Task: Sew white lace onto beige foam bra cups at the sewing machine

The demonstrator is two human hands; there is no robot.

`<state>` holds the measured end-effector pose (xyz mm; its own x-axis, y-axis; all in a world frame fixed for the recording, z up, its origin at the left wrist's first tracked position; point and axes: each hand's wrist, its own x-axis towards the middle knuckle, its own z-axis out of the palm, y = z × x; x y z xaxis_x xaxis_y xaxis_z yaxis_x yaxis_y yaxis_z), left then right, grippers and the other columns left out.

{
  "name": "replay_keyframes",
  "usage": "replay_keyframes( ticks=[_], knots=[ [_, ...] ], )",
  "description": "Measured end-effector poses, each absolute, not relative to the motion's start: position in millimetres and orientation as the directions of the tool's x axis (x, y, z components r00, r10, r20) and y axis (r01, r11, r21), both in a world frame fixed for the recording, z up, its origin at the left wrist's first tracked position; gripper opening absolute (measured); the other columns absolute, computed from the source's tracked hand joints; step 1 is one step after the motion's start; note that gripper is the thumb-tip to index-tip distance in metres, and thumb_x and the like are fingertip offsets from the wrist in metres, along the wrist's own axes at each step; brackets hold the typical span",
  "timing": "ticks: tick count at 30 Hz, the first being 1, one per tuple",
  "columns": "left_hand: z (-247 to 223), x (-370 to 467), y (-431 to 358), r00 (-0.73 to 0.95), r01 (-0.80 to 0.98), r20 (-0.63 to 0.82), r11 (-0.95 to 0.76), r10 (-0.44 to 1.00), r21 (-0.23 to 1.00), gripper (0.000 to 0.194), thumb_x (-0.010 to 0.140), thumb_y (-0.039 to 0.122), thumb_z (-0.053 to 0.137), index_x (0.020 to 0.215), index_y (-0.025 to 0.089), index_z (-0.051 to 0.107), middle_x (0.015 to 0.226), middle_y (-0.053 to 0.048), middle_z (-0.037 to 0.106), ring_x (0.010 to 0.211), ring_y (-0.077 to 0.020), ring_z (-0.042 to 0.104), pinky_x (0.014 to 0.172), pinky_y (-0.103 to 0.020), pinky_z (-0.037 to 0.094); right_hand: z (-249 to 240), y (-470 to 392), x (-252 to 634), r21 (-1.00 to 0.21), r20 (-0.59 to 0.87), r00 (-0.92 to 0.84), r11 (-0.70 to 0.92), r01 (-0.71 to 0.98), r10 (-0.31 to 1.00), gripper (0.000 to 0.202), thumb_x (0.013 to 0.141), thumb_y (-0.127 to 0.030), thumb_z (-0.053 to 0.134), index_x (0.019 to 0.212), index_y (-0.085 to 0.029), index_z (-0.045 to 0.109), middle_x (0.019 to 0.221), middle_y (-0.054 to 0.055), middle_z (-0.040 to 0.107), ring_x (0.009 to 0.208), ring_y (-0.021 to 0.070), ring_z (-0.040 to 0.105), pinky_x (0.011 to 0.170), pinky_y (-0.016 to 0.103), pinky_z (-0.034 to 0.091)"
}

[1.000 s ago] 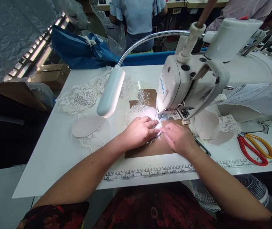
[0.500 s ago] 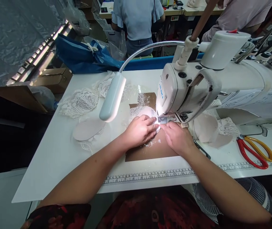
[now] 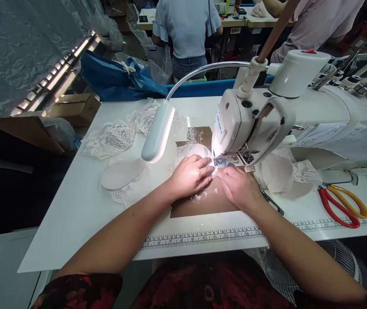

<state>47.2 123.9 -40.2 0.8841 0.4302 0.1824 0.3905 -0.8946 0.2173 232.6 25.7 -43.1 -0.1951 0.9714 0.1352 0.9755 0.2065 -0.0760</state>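
Observation:
White lace with a pale pad (image 3: 198, 150) lies under the needle area of the white sewing machine (image 3: 231, 122), over a brown sheet (image 3: 203, 206). My left hand (image 3: 192, 175) rests on the lace's near edge, its fingers together and pressing it down. Close by on the right, my right hand (image 3: 239, 184) has its thumb and forefinger pinched at the lace edge beside the presser foot. The fingertips of both hands nearly touch. Just what lies between the right fingertips is too small to tell.
A lamp (image 3: 158, 133) hangs over the left side. Lace pieces (image 3: 111, 139) and a pale oval pad (image 3: 122, 174) lie left. More pads (image 3: 276, 171) and red-and-yellow scissors (image 3: 340, 208) are at right. Two people sit beyond the table.
The view has shifted slightly. My right hand's fingers have drawn in a little more at the lace edge; my left hand stays nearly the same.

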Motion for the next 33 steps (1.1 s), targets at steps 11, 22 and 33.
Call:
replay_keyframes(
  ticks=[11, 22, 33],
  knots=[
    [-40.0, 52.0, 126.3, 0.850, 0.457, 0.202, -0.872, 0.487, 0.176, 0.035, 0.097, 0.037, 0.043, 0.119, 0.020, 0.065, 0.121, -0.010, 0.064, 0.097, -0.0251, 0.053, 0.083, -0.040, 0.043, -46.3, 27.0, 229.6, -0.072, 0.139, -0.163, 0.174, 0.982, 0.977, 0.042, 0.088, -0.015, 0.045, 0.121, -0.020, 0.069, 0.091, 0.008, 0.069, 0.076, 0.0215, 0.057, 0.062, 0.033, 0.034],
    [-49.2, 50.6, 134.7, 0.727, 0.574, 0.286, -0.781, 0.624, 0.244, 0.036, 0.094, 0.035, 0.045, 0.118, 0.017, 0.066, 0.132, -0.012, 0.059, 0.123, -0.0331, 0.046, 0.100, -0.048, 0.037, -50.3, 26.5, 238.2, -0.199, 0.308, -0.197, 0.266, 0.943, 0.931, 0.037, 0.089, -0.014, 0.045, 0.114, -0.021, 0.071, 0.087, 0.005, 0.070, 0.075, 0.0185, 0.059, 0.064, 0.029, 0.040],
    [-40.0, 34.6, 134.5, 0.603, 0.737, 0.199, -0.635, 0.773, 0.231, 0.040, 0.092, 0.041, 0.049, 0.125, 0.021, 0.058, 0.134, -0.010, 0.055, 0.126, -0.0328, 0.045, 0.100, -0.047, 0.039, -58.6, 24.0, 247.2, -0.207, 0.335, -0.252, 0.332, 0.920, 0.908, 0.033, 0.093, -0.022, 0.043, 0.111, -0.019, 0.070, 0.091, 0.007, 0.070, 0.078, 0.0210, 0.065, 0.066, 0.032, 0.047]
  ],
)
